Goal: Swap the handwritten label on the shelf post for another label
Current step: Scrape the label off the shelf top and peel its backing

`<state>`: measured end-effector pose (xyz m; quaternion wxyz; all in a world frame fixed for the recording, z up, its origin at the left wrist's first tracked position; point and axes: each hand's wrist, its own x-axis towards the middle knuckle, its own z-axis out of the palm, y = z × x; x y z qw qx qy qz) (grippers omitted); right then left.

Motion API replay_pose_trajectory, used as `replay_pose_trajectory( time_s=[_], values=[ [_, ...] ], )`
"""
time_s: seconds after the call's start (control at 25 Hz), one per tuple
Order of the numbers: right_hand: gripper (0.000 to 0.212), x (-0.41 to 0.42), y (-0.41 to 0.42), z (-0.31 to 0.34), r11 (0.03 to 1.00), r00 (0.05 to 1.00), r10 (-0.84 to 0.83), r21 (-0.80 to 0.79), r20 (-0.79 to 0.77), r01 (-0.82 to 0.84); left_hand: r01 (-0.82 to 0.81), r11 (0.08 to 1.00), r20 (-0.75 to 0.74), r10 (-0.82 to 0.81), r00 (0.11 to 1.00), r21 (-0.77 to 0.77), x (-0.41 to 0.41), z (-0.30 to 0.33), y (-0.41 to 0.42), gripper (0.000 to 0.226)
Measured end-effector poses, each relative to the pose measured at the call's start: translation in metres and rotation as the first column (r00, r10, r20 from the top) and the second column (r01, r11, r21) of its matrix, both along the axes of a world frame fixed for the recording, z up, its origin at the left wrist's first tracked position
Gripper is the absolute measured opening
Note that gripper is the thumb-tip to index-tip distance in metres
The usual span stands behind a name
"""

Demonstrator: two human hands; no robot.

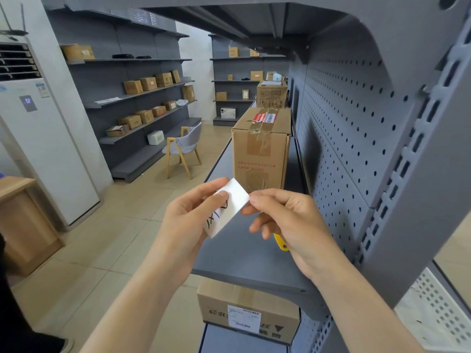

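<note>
A small white label [230,207] with black handwriting is held over the grey shelf [244,261], in front of me. My left hand [188,220] grips its left part, thumb on the written face. My right hand [288,220] pinches the label's right corner between thumb and forefinger. The grey slotted shelf post [413,161] rises at the right, apart from both hands; I see no label on its visible part. A yellow object [280,243] lies on the shelf, mostly hidden under my right hand.
A taped cardboard box [260,146] stands on the shelf just beyond the hands, another box [247,309] on the shelf below. Pegboard back panel [344,138] at the right. A chair [183,146], wall shelves with boxes and a white cabinet [38,149] stand at the left.
</note>
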<state>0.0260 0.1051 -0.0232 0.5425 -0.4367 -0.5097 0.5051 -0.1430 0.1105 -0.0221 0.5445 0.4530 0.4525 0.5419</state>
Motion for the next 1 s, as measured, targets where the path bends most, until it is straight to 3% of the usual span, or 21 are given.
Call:
replay_pose_trajectory(
  time_s=[0.2, 0.36, 0.44, 0.76, 1.0],
  values=[
    [0.02, 0.0, 0.007, 0.001, 0.997, 0.998, -0.067, 0.035, 0.018, 0.066, 0.09, 0.996, -0.119, -0.089, 0.989, 0.009, 0.003, 0.0, -0.004, 0.016],
    [0.018, -0.002, 0.0, -0.004, 0.997, 0.99, 0.065, 0.041, 0.127, -0.071, -0.112, 0.993, 0.095, 0.107, 0.99, 0.044, 0.002, 0.001, 0.001, 0.017],
    [0.013, -0.004, -0.002, -0.01, 0.997, 0.981, 0.04, 0.06, 0.189, -0.052, -0.144, 0.988, 0.16, 0.135, 0.978, 0.049, 0.001, 0.002, 0.001, 0.027],
    [0.012, -0.005, 0.001, -0.015, 0.994, 0.993, 0.028, 0.105, 0.113, -0.04, -0.146, 0.989, 0.166, 0.138, 0.976, 0.038, 0.0, 0.004, -0.008, 0.036],
    [0.013, -0.008, 0.002, -0.017, 0.986, 0.987, 0.004, 0.161, 0.163, -0.03, -0.136, 0.99, 0.149, 0.13, 0.98, 0.027, 0.0, 0.004, -0.009, 0.04]
  ],
)
